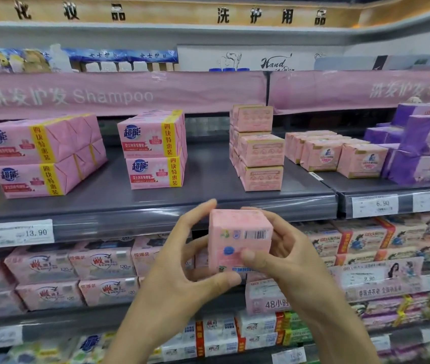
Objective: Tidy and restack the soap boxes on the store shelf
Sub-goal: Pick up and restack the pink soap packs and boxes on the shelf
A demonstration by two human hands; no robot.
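Note:
I hold a pink soap box (pixel 238 239) upright in front of the dark shelf's front edge, its barcode side facing me. My left hand (pixel 185 261) grips its left side and bottom, thumb under the lower corner. My right hand (pixel 282 253) grips its right side, thumb across the front. On the dark shelf (pixel 208 185) behind stands a stack of matching pink soap boxes (pixel 257 151), three high. To its left stands a stack of two larger pink multipacks (pixel 156 151), and further left lie two more pink multipacks (pixel 43 156).
Small pink packs (pixel 340 153) and purple packs (pixel 424 143) fill the right shelf section. Price tags (pixel 19 233) line the shelf edge. Lower shelves hold several rows of pink soap packs (pixel 72 269). A pink shampoo banner (pixel 116 93) hangs above.

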